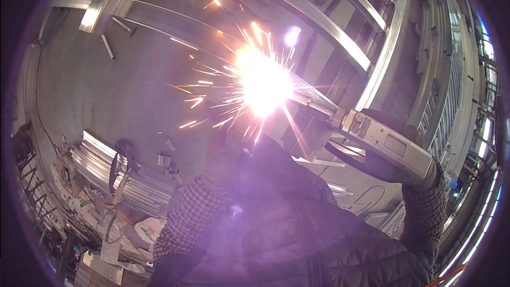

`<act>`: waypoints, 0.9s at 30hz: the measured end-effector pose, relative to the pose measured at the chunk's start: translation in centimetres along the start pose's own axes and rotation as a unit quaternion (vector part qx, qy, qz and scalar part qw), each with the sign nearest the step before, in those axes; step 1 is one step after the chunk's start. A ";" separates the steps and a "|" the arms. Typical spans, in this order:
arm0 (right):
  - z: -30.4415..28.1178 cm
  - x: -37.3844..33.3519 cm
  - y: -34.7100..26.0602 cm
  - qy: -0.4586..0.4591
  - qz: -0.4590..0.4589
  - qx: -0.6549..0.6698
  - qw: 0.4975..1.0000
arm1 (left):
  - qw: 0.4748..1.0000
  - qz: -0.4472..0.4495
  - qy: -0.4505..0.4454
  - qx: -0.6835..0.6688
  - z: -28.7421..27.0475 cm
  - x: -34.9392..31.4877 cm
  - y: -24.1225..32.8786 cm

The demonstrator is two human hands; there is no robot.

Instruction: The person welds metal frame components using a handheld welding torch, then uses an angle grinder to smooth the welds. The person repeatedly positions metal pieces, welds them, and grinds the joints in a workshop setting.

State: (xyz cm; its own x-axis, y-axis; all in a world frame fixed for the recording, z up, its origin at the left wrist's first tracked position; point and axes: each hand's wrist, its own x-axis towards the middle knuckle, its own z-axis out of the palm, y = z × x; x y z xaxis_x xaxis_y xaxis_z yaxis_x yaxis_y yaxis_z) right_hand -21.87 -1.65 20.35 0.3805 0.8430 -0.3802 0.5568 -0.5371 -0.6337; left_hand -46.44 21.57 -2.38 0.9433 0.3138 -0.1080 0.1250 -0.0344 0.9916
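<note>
A grey handheld welding gun [390,146] reaches in from the right, its thin nozzle [319,106] pointing left into a blinding white glare. My right hand [385,167], in a dark glove and mostly hidden by the gun, is closed around it. Orange sparks [199,100] spray out of the glare, mainly to the left. My left hand [220,151] is just below the glare, beyond a checked sleeve. Its fingers are washed out, so I cannot tell what they touch. A metal bar [313,89] runs into the bright spot; its far part is hidden.
Long silvery metal bars form a frame [340,34] at the upper right. A short metal piece [99,8] lies across a bar at the upper left. Stacked metal profiles [135,175] and a white bag [149,228] lie at the lower left. More long profiles [441,69] line the right.
</note>
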 end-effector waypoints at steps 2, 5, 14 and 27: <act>0.0 -0.1 0.0 -0.001 -0.001 0.000 1.000 | 0.999 -0.010 -0.005 -0.034 0.0 0.1 0.0; 0.1 -0.3 0.1 0.001 0.000 0.001 1.000 | 0.997 -0.020 -0.014 -0.078 0.0 0.1 0.1; 0.5 -0.6 0.5 0.008 0.001 0.011 1.000 | 0.981 -0.054 -0.024 -0.187 -0.1 0.7 1.1; 7.0 -10.2 10.0 0.119 0.266 0.720 0.630 | 0.992 -0.111 0.061 -0.016 -1.6 4.0 6.3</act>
State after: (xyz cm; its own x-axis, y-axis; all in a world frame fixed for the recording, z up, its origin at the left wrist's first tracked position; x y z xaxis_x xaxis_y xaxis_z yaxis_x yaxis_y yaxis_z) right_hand -25.36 -15.47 13.16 0.4259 0.4345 -0.7936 -0.8777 -0.0145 -0.4790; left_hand -42.37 24.15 3.57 0.8493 0.4225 -0.3165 0.3138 0.0782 0.9463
